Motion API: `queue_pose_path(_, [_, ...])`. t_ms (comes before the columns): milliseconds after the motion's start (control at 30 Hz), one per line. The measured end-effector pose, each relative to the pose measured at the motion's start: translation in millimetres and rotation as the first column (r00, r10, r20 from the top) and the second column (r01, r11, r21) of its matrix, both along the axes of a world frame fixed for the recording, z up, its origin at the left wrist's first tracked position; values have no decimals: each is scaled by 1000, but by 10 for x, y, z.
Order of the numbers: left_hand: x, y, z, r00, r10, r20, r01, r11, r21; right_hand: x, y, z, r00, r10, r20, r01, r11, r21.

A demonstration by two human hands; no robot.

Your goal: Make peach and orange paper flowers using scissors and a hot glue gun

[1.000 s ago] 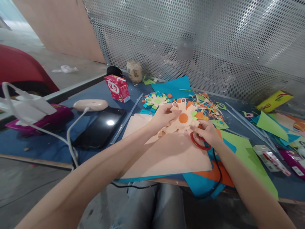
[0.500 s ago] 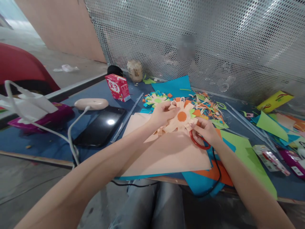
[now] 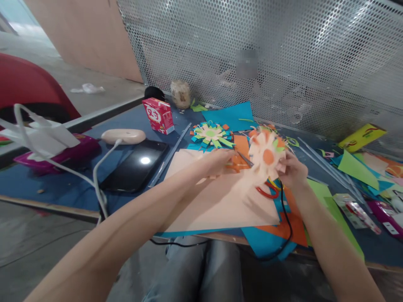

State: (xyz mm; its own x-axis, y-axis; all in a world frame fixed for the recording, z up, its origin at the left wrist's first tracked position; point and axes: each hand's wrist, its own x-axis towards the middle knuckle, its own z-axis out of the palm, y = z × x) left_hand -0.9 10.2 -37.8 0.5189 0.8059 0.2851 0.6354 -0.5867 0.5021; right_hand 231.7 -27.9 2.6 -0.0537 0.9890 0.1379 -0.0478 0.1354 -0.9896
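My right hand pinches the right edge of a peach paper flower with an orange round centre, held up above the paper stack. Green and orange petals show at its upper side. My left hand is low over the stack, beside some orange cut paper; its fingertips are blurred, and whether they grip anything cannot be made out. Scissors lie partly behind the flower, their red handle below it and their blades to its left. Beyond my left hand lies another layered flower in blue, green and peach.
Peach sheets lie before me, with orange and green sheets at right. A phone, white cable, power strip and red box are at left. A black cord hangs over the front edge. Perforated metal stands behind.
The peach flower has moved right and is now held by my right hand alone. My left hand has let go of it and sits slightly lower. More of the scissors shows.
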Motion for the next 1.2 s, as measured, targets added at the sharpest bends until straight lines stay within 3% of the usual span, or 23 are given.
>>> queue_pose_path(100, [29, -19, -21, 993, -52, -107, 49, 998, -32, -28, -45, -84, 958, 221, 185, -209, 974, -82])
queue_pose_path(167, [28, -31, -22, 993, -67, -102, 60, 995, -74, -55, -77, -133, 871, 371, 321, -352, 929, -119])
queue_pose_path(233, [18, -41, -19, 995, -92, -44, 86, 990, -111, -85, -107, -163, 762, 436, 479, -442, 891, -109])
queue_pose_path(400, [5, -4, 37, 996, -28, 79, 38, 992, -120, -156, -146, -193, 546, 294, 785, -506, 862, 29])
queue_pose_path(567, [-31, 72, 120, 954, 88, 286, -81, 996, -37, -181, -122, -236, 504, 78, 860, -510, 831, 224])
queue_pose_path(700, [-40, 96, 116, 862, 111, 495, -56, 991, -125, -132, -78, -239, 474, -176, 863, -392, 835, 386])
queue_pose_path(767, [-20, 96, 94, 827, 133, 547, -31, 981, -192, -76, -63, -202, 485, -323, 813, -240, 845, 478])
queue_pose_path(867, [24, 81, 70, 762, 173, 624, 25, 955, -295, 21, -42, -102, 503, -548, 669, 62, 795, 604])
queue_pose_path(933, [46, 61, 73, 727, 211, 653, 42, 936, -349, 76, -15, -41, 413, -611, 676, 220, 787, 577])
queue_pose_path(1000, [58, 36, 93, 710, 252, 657, 42, 917, -397, 112, 26, -22, 252, -496, 831, 313, 854, 415])
queue_pose_path(1067, [58, 17, 119, 706, 280, 651, 33, 905, -425, 134, 76, -51, 135, -268, 954, 348, 914, 208])
queue_pose_path(1133, [53, 11, 133, 722, 264, 639, 27, 913, -408, 147, 124, -108, 114, -136, 984, 310, 946, 95])
queue_pose_path(1200, [44, 21, 123, 774, 189, 604, 11, 950, -312, 158, 159, -159, 125, -106, 986, 262, 962, 70])
